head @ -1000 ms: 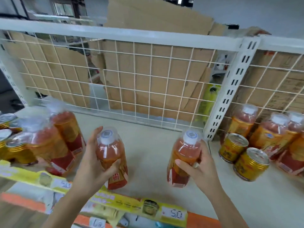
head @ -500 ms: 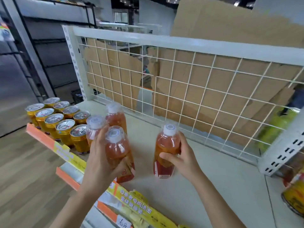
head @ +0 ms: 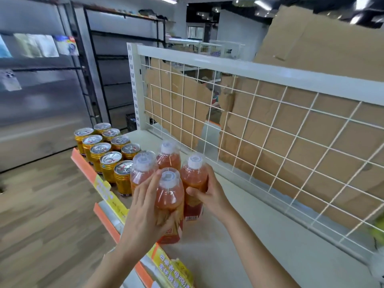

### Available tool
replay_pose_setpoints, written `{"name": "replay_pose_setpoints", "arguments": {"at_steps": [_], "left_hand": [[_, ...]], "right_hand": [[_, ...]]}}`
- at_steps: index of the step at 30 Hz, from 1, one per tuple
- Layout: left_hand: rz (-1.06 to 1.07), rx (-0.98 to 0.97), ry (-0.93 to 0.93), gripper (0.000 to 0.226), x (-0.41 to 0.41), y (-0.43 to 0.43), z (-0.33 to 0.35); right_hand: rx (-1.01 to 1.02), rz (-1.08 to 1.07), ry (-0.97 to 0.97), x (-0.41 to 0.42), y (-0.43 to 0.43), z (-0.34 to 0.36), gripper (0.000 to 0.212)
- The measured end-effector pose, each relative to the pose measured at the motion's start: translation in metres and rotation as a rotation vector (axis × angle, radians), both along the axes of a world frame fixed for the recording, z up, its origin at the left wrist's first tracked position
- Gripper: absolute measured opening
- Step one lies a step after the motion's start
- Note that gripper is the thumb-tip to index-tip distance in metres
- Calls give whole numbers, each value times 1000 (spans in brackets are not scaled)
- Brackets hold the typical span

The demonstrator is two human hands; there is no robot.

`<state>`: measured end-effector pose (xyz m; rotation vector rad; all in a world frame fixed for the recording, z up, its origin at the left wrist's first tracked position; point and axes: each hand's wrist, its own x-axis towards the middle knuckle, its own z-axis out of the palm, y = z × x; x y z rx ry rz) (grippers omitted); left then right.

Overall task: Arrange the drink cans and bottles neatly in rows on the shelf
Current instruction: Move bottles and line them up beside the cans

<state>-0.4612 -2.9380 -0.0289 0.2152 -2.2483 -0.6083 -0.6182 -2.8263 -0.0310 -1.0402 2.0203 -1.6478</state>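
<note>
Your left hand (head: 143, 215) grips the front bottle (head: 169, 206); your right hand (head: 209, 194) grips the bottle (head: 193, 183) at its 1 o'clock. Both stand on the shelf (head: 239, 256), two more bottles (head: 168, 157) touching behind, cans (head: 108, 154) at 10 o'clock

Two bare forearms reach forward from the lower edge. The left hand (head: 145, 213) wraps its grip around a bottle (head: 169, 196), thumb across the front. The right hand (head: 209, 194) clasps a second bottle (head: 194, 179) just beside, fingers curled behind.
</note>
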Motion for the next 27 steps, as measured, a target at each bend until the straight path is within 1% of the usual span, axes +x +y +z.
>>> {"name": "replay_pose_setpoints", "arguments": {"at_steps": [4,9,10,12,14,16,19,23,27], "left_hand": [[-13,-4,14,88,0,-1,-1],[-41,-22,30,88,3,-2,-1],[-42,-24,33,86,5,-3,-3],[-47,-28,36,84,9,-4,-8],[-60,-15,16,88,15,-6,-16],[-89,10,4,94,22,-6,-22],[-144,-3,2,74,32,-4,-26],[-196,-7,-2,64,40,5,-25],[-261,-171,24,54,42,18,-20]], "right_hand": [[-12,-14,0,6,-6,1,72],[14,-22,6,17,-4,7,77],[28,-28,8,19,-3,9,76],[72,-49,30,24,2,11,66],[131,-107,75,30,12,10,58],[213,-197,142,39,25,8,60],[300,-316,275,58,57,5,63],[349,-482,396,86,114,2,59],[437,-640,474,116,171,-2,54]]}}
